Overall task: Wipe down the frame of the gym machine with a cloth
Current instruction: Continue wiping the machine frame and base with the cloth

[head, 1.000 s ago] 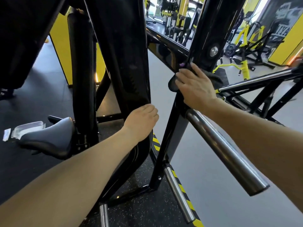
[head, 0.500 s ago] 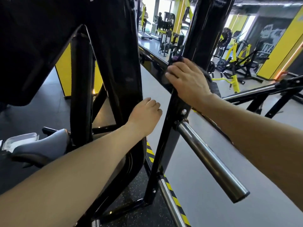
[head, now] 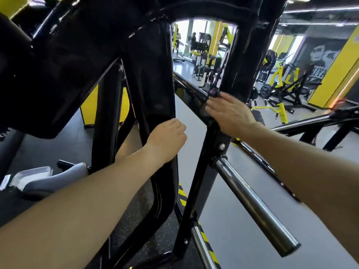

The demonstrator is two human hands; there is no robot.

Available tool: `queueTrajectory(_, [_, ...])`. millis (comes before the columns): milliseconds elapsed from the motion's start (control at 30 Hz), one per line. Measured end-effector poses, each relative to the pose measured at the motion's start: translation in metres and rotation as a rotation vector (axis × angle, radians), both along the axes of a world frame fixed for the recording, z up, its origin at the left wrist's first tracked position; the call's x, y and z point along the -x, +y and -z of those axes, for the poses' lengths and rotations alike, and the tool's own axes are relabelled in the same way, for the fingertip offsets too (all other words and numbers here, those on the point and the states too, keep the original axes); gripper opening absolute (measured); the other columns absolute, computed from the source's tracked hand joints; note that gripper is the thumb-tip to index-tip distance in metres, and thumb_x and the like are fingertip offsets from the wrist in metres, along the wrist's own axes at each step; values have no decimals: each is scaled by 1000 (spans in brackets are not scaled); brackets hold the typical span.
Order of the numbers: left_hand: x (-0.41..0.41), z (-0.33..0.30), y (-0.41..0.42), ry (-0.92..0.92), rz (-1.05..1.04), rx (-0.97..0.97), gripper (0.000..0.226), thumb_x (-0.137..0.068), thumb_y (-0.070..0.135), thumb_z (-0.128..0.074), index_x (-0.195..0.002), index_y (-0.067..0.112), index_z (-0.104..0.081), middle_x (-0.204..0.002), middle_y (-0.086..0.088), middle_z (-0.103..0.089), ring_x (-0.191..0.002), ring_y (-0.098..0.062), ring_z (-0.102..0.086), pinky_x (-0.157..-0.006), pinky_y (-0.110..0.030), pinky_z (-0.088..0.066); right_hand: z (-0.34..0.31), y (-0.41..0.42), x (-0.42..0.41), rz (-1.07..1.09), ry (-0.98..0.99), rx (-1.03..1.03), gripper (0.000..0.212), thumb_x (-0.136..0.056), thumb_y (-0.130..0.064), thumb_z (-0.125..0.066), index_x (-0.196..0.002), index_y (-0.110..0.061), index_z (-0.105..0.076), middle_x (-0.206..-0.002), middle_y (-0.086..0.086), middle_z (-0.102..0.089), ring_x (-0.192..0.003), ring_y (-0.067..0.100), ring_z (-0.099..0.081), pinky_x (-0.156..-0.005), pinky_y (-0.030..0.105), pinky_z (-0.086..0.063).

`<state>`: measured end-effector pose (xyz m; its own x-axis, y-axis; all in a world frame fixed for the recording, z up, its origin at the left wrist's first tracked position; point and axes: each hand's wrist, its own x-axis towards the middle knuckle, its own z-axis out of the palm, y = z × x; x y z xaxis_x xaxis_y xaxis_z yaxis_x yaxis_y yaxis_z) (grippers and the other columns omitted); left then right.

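The gym machine's frame is glossy black. Its slanted upright post (head: 240, 55) rises at centre right. My right hand (head: 231, 115) lies on this post with fingers fairly straight, pressing a dark cloth (head: 213, 92) against it. Only a purplish edge of the cloth shows past my fingertips, and the hand hides the rest. My left hand (head: 168, 141) grips the edge of the curved black frame member (head: 151, 84) to the left of the post, fingers curled round it.
A steel sleeve bar (head: 252, 206) juts from the post toward me at lower right. A grey seat pad (head: 48, 181) and a clear plastic box (head: 31, 175) sit at left. Yellow-black hazard tape (head: 182, 193) marks the floor. Yellow machines (head: 279, 82) stand far right.
My right hand has slid the cloth up the post, away from the steel bar's joint. My left hand keeps its hold on the curved member. The view has tilted upward.
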<state>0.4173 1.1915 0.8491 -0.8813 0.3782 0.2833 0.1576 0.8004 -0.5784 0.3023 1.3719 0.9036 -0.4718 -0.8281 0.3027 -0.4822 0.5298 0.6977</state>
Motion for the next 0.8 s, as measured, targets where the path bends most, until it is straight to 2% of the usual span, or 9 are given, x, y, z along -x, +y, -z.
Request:
queueTrajectory(33, [-1, -3, 0, 16, 7, 6, 29, -90, 1, -36, -106, 12, -58, -108, -3, -51, -107, -22, -45, -107, -29, -27, -8, -1, 2, -11, 30, 57, 39, -76, -14, -53, -112, -7, -66, -124, 9, -63, -123, 23, -55, -115, 35, -15])
queueTrajectory(100, [0, -2, -1, 12, -4, 23, 29, -91, 1, -37, -106, 12, -58, -108, -3, -51, -106, -22, -45, -106, -30, -27, -3, -2, 3, 0, -6, 120, 47, -77, -9, -60, -124, -4, -60, -135, 12, -55, -131, 26, -46, -116, 35, -10])
queueTrajectory(200, [-1, -5, 0, -23, -23, 35, 27, -93, 3, -37, -110, 11, -57, -113, -4, -51, -111, -24, -44, -109, -31, -24, 23, -2, -3, -19, -130, 11, 47, -89, -11, -51, -136, -5, -50, -147, 11, -41, -140, 24, -31, -118, 35, -4])
queueTrajectory(267, [-3, -8, 3, -36, -25, 26, 28, -93, 4, -37, -111, 12, -56, -113, -4, -51, -111, -24, -44, -108, -31, -24, 17, -1, -10, -30, -179, -53, 45, -97, -15, -40, -141, -9, -43, -153, 6, -32, -145, 20, -20, -116, 30, 6])
queueTrajectory(400, [-4, -9, 5, -53, -64, 41, 26, -93, 8, -39, -109, 14, -59, -111, -3, -52, -108, -23, -45, -108, -32, -28, -36, -2, -10, -53, -30, 134, 41, -93, -10, -44, -133, -10, -51, -147, 9, -41, -142, 23, -25, -115, 31, 6])
queueTrajectory(500, [-3, -5, 6, -51, -89, 70, 28, -96, 13, -38, -114, 15, -59, -119, -5, -51, -116, -25, -43, -117, -37, -17, -45, -9, -6, 40, -22, 184, 42, -90, -15, -44, -131, -11, -52, -148, 7, -39, -144, 22, -20, -115, 32, 9])
queueTrajectory(633, [-1, 12, 5, -78, -68, 113, 31, -98, 15, -35, -122, 12, -54, -131, -8, -44, -127, -27, -36, -119, -39, -2, -6, -19, -2, 47, 24, 95, 39, -86, -18, -37, -110, -8, -66, -120, 9, -60, -130, 27, -43, -120, 39, -10])
queueTrajectory(733, [4, 45, 5, -116, -37, 76, 32, -99, 14, -32, -122, 11, -55, -134, -9, -44, -128, -27, -35, -119, -39, 1, 33, -26, 0, 116, -71, 28, 40, -93, -21, -36, -123, -10, -59, -126, 5, -55, -132, 23, -37, -120, 34, 1])
queueTrajectory(800, [4, 66, 5, -96, -7, 50, 29, -96, 17, -39, -114, 15, -62, -128, -6, -51, -124, -25, -43, -120, -38, -7, 53, -33, -5, 187, -103, -14, 41, -96, -23, -33, -129, -11, -55, -131, 4, -51, -133, 22, -34, -120, 34, 3])
